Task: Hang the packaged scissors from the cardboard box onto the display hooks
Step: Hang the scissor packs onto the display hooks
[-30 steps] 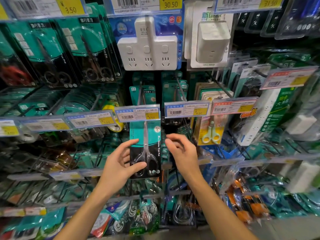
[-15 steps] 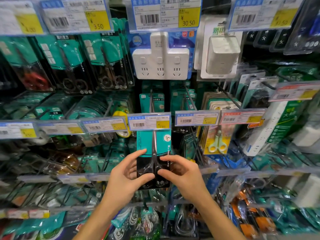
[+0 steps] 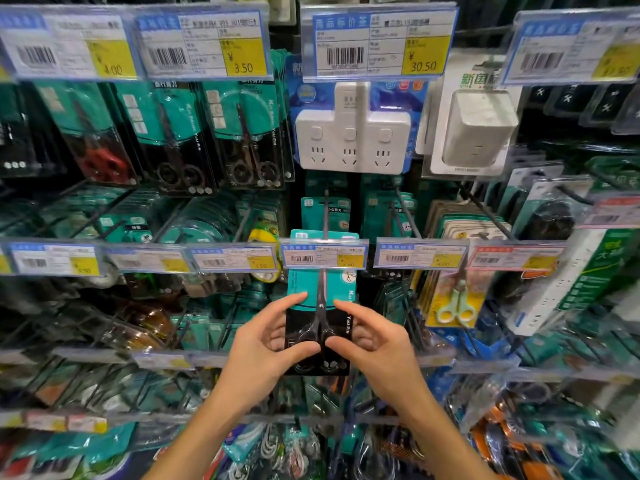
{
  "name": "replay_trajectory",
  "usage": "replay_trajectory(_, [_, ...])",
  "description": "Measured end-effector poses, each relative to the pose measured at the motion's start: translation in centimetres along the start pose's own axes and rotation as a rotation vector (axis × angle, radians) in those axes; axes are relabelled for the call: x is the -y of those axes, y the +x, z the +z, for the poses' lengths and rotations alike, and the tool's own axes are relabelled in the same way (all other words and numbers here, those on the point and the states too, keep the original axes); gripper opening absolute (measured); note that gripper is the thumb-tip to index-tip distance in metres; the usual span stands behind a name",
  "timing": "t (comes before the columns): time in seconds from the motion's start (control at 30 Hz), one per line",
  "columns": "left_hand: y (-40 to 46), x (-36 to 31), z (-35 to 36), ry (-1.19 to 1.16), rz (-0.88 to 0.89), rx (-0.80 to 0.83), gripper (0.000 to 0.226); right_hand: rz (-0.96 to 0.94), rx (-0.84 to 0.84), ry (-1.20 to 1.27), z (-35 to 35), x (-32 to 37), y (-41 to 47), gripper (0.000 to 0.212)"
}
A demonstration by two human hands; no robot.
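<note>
A teal and black packaged pair of scissors (image 3: 320,303) hangs at the centre of the rack, its top tucked behind a clear price tag (image 3: 323,257) on a black display hook (image 3: 326,216). My left hand (image 3: 266,344) grips the pack's left edge, thumb on the front. My right hand (image 3: 375,344) grips the right edge the same way. The two thumbs nearly meet over the scissor handles. More packs of the same kind hang further back on the hook (image 3: 325,209). The cardboard box is out of view.
Rows of hooks with price tags fill the rack. Above hang other scissor packs (image 3: 242,133), a white power strip (image 3: 351,133) and a white adapter (image 3: 478,129). Small green scissors (image 3: 455,303) hang to the right. Tape rolls (image 3: 263,251) hang to the left.
My right hand came in from the pack's right side and closed on its edge. My head moved nearer the rack, so everything looks larger.
</note>
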State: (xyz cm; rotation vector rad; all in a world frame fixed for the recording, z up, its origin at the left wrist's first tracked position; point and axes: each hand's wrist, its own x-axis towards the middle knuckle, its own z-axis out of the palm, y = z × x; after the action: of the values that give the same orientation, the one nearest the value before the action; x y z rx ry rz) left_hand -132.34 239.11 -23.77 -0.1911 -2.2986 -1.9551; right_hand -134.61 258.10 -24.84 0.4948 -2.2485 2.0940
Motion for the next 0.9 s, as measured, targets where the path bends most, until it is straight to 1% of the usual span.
replay_trajectory(0.17, [0.1,0.1,0.0,0.012,-0.012,-0.009,0.064,0.029,0.002,0.018,0.0,0.2,0.0,0.048])
replay_trajectory(0.37, [0.3,0.2,-0.1,-0.001,-0.007,-0.032,0.065,-0.009,0.007,-0.054,0.2,0.3,0.3,0.049])
replay_trajectory(0.5, [0.8,0.3,0.0,0.034,-0.021,-0.017,0.065,0.007,-0.019,-0.054,0.2,0.0,0.5,0.051])
replay_trajectory(0.7, [0.6,0.4,0.4,0.15,0.059,0.016,0.069,0.013,-0.034,-0.038,-0.2,-0.3,0.0,0.051])
replay_trajectory(0.9, [0.5,0.9,1.1,0.09,0.003,-0.003,0.065,0.051,-0.007,-0.055,-0.2,-1.3,0.1,0.045])
